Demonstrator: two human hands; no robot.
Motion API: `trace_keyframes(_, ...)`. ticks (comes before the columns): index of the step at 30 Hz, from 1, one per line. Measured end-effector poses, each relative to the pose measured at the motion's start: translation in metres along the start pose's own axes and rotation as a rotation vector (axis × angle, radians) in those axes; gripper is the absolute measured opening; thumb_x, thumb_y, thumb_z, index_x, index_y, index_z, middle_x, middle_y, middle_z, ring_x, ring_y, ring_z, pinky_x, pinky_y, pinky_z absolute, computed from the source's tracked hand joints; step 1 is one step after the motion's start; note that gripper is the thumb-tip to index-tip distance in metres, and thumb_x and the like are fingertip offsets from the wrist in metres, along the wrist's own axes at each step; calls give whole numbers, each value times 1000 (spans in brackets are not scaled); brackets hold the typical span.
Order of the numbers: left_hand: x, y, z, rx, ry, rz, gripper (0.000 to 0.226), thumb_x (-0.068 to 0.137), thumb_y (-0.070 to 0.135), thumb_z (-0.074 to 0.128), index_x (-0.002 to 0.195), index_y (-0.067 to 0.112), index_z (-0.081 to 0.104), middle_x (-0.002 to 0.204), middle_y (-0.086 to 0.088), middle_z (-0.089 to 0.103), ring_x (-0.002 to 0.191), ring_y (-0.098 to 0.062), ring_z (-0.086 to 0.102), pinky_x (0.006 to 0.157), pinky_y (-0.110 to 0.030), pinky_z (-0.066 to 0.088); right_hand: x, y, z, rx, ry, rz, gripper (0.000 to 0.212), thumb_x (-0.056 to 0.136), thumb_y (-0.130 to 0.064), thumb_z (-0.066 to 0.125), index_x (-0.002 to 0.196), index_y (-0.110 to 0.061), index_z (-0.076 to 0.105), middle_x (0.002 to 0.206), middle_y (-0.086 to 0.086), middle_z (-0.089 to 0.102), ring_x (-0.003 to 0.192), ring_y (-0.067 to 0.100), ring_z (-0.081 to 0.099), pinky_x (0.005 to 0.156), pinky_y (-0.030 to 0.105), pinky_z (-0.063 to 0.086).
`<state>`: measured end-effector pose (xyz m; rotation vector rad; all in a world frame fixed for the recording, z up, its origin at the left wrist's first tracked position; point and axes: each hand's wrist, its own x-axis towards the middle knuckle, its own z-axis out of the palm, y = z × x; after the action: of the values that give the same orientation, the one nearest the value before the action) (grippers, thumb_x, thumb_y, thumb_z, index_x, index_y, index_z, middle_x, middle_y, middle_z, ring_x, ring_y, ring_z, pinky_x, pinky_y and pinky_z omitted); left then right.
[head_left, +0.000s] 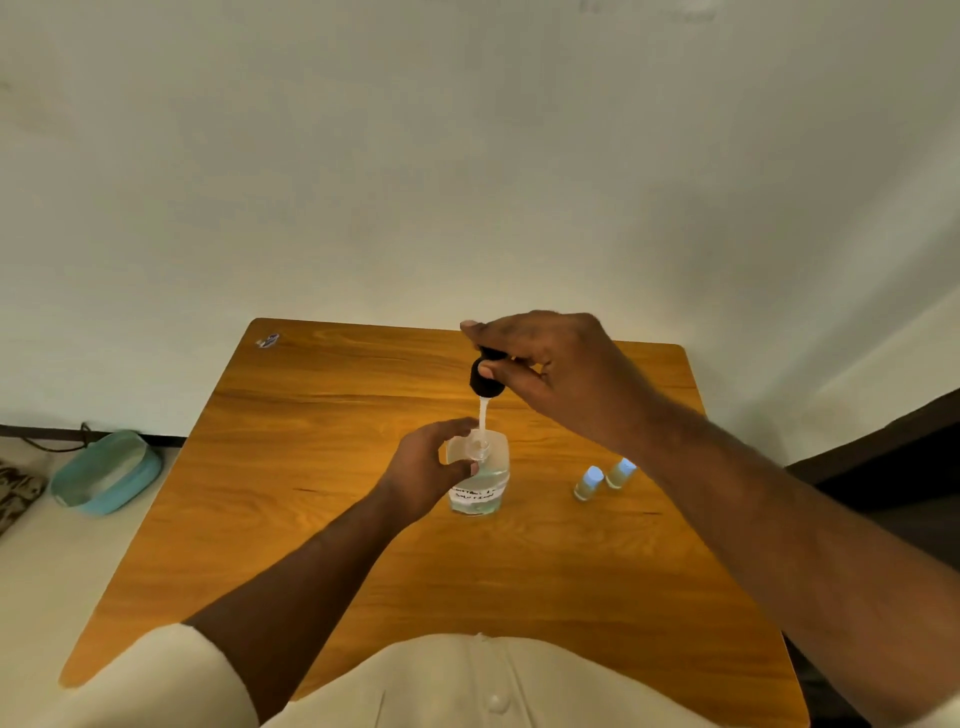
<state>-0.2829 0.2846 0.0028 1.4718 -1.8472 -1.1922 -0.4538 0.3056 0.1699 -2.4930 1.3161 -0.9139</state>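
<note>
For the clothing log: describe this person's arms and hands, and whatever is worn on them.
The left hand and the right hand are bare: no gloves, rings or watch show. A cream sleeve covers the left upper arm, ending near the elbow; the right forearm is uncovered. The sleeve matches a cream buttoned shirt.

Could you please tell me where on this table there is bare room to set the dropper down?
The broad left side of the table, between the sticker and the left hand, is bare, as is the near strip before the bottle. Crowded: right of the bottle, by the two vials.
</note>
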Motion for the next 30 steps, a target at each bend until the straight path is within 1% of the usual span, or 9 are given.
trace_keyframes(3, 1, -3, 3, 0, -4, 9, 58, 75, 2, 79, 128, 12, 59, 126, 3, 57, 115, -7, 49, 96, -18, 34, -13, 13, 24, 34, -97, 90, 44, 82, -8, 71, 124, -8, 61, 114, 9, 69, 100, 17, 67, 82, 10, 42)
trace_keyframes(8, 7, -7, 2, -4, -55, 26, 80, 69, 3, 84, 139, 16, 48, 119, 0, 53, 109, -13, 48, 93, -25, 38, -29, 41, 64, 39, -322, 163, 53, 83, -4, 68, 134, -12, 52, 126, 6, 63, 109, 18, 63, 89, 19, 45)
trace_keyframes(10, 8, -8, 0, -9, -91, -6, 76, 71, 7, 84, 138, 15, 49, 121, 1, 49, 112, -17, 48, 92, -26, 39, -30, 48, 75, 31, -392, 184, 54, 85, -4, 65, 136, -16, 50, 129, 4, 61, 112, 17, 60, 92, 22, 47)
trace_keyframes(12, 11, -8, -3, 3, -146, -12, 67, 74, 9, 82, 134, 16, 54, 121, 4, 50, 114, -17, 48, 92, -25, 37, -28, 54, 81, -10, -448, 178, 56, 86, -4, 65, 137, -20, 49, 127, 2, 61, 110, 15, 59, 87, 20, 45)
trace_keyframes(15, 14, -11, -5, -31, -198, -35, 64, 76, 12, 81, 134, 16, 55, 126, 3, 57, 113, -16, 49, 90, -25, 37, -22, 59, 86, -49, -517, 187, 63, 84, -4, 67, 139, -24, 45, 127, 1, 60, 109, 15, 58, 86, 24, 47)
trace_keyframes(18, 15, -16, -6, -96, -208, -83, 65, 74, 14, 83, 133, 17, 57, 130, 2, 61, 120, -19, 51, 96, -32, 41, -15, 59, 88, -78, -582, 174, 68, 83, -3, 68, 142, -25, 40, 131, 1, 57, 112, 15, 56, 85, 22, 44)
trace_keyframes(21, 17, -21, -6, -82, -215, -94, 67, 73, 18, 84, 134, 20, 56, 131, 7, 59, 124, -16, 47, 101, -33, 38, -8, 57, 88, -96, -629, 160, 69, 83, -4, 68, 143, -23, 38, 130, 2, 58, 114, 17, 56, 87, 24, 45)
trace_keyframes(26, 19, -23, -7, -66, -219, -94, 69, 72, 16, 84, 135, 19, 56, 135, -1, 59, 129, -17, 44, 108, -36, 35, 1, 56, 91, -172, -710, 152, 72, 84, -7, 68, 144, -24, 34, 125, 4, 61, 111, 20, 58, 88, 30, 50)
trace_keyframes(30, 17, -24, -8, -63, -215, -72, 66, 73, 15, 83, 134, 18, 55, 133, 1, 60, 122, -13, 45, 101, -29, 33, 1, 51, 94, -248, -709, 180, 80, 86, -17, 67, 149, -25, 19, 120, 8, 61, 105, 21, 59, 83, 31, 51)
